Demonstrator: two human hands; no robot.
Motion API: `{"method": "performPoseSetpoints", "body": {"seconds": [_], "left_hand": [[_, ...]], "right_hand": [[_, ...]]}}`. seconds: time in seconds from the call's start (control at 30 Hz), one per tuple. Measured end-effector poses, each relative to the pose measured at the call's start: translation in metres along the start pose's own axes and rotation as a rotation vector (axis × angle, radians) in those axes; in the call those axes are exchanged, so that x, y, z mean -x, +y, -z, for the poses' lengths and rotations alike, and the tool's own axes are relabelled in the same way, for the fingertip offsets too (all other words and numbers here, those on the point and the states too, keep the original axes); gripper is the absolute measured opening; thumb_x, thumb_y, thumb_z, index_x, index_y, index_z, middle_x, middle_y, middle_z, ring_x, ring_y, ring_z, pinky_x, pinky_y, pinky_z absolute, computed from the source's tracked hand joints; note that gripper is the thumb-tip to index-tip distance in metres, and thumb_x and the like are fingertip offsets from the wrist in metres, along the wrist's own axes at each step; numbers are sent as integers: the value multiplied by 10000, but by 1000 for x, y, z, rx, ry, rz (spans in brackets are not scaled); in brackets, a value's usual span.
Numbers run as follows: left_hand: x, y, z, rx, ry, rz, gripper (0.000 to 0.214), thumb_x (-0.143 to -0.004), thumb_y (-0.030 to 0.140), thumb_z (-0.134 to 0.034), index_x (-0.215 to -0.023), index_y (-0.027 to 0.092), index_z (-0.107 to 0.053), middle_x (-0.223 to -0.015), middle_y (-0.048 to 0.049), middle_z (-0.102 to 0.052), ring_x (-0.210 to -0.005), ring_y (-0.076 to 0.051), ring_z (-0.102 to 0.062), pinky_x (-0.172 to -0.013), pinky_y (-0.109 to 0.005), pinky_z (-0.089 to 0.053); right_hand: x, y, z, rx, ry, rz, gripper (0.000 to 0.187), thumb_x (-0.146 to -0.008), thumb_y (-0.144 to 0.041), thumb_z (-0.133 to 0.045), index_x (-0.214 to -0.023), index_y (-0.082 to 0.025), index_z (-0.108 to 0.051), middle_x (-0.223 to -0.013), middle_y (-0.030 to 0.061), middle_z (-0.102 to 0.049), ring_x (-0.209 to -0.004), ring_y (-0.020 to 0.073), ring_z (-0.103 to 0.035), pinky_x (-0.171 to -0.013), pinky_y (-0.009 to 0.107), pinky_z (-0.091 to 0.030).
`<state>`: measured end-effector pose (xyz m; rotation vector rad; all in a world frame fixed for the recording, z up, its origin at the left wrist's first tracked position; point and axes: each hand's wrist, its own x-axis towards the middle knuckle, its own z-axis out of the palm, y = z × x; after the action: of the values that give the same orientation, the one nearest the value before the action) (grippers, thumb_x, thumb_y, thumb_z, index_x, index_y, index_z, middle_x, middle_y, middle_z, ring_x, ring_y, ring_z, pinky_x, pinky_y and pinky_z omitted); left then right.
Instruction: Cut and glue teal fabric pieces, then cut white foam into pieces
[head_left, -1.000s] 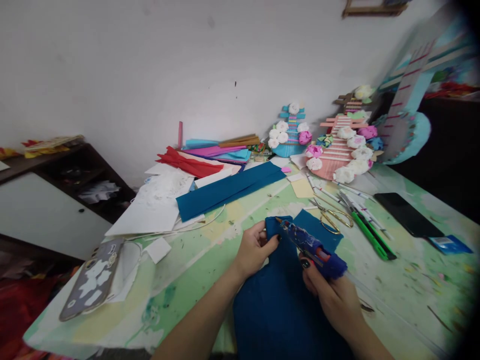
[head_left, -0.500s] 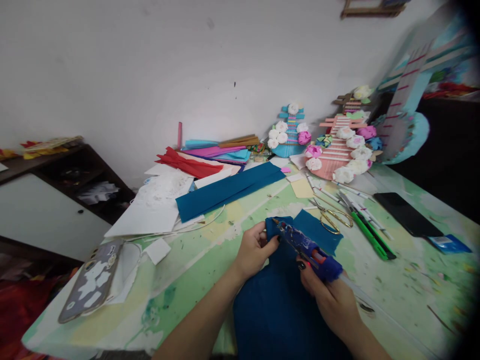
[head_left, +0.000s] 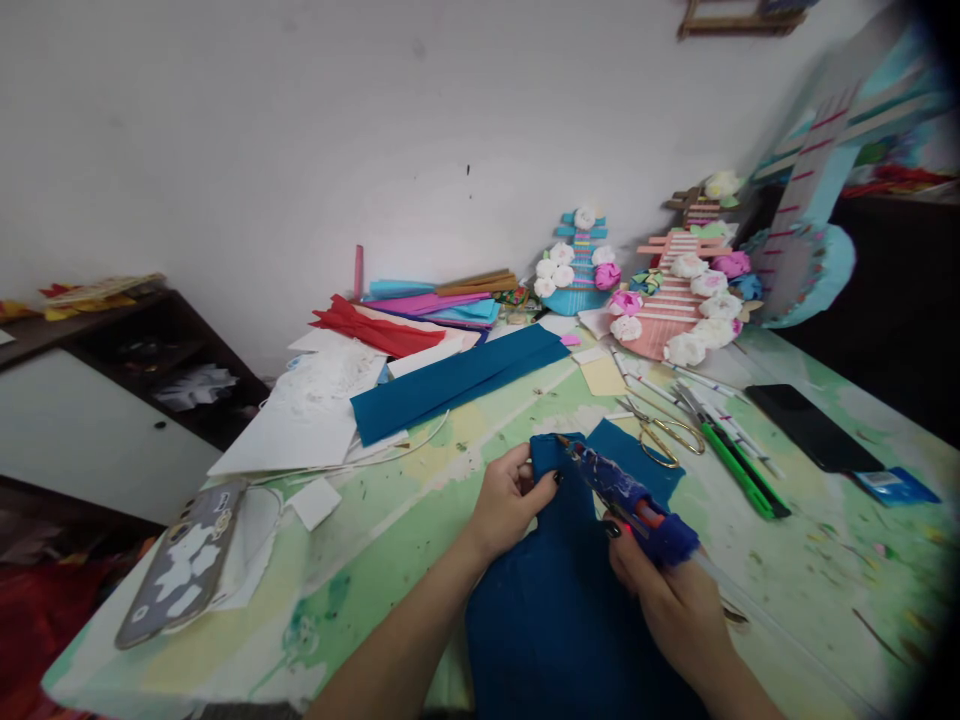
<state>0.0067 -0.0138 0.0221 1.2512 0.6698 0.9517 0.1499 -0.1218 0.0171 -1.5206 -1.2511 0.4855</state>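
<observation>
A dark blue felt piece [head_left: 559, 610] lies on the table in front of me. My left hand [head_left: 508, 502] pinches its upper left edge, fingers closed on the cloth. My right hand [head_left: 671, 600] grips a blue hot glue gun [head_left: 630, 497], whose nozzle points up-left at the top edge of the felt, close to my left fingers. A clear glue stick sticks out behind the gun.
Gold scissors [head_left: 664, 437], green-handled tools [head_left: 739, 468] and pens lie to the right, with a black phone [head_left: 814, 427] beyond. A long blue paper strip [head_left: 457, 380], coloured paper stacks [head_left: 431, 305] and flower crafts [head_left: 675, 300] sit at the back. A patterned phone [head_left: 180, 560] rests at left.
The glue gun's nozzle has shifted slightly to the right along the felt's top edge. My left hand keeps its pinch in the same place.
</observation>
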Motion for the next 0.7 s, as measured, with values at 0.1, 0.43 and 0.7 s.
{"method": "performPoseSetpoints", "body": {"seconds": [0.1, 0.43, 0.7], "left_hand": [[0, -1, 0, -16, 13, -2, 353, -756, 437, -696, -903, 124, -627, -674, -22, -598, -593, -118, -544, -579, -225, -444], [0, 2, -1, -4, -6, -1, 410, -745, 477, -700, -935, 122, -624, -685, -21, -606, -602, -120, -552, -592, -227, -442], [0, 1, -1, -6, -27, -12, 394, -754, 477, -700, -922, 131, -612, -699, -24, -613, -637, -138, -566, -617, -237, -443]], "right_hand": [[-1, -2, 1, 26, -8, -40, 319, -860, -508, -548, -802, -204, -626, -561, 15, -511, -500, 176, -486, -468, 306, -410], [-8, -13, 3, 99, -112, 79, 277, -898, -422, -508, -736, -206, -570, -520, -22, -479, -464, 133, -442, -460, 261, -376], [-12, -21, -1, 113, -161, 186, 156, -907, -334, -513, -846, -209, -585, -690, 3, -615, -590, 145, -552, -555, 241, -444]]}}
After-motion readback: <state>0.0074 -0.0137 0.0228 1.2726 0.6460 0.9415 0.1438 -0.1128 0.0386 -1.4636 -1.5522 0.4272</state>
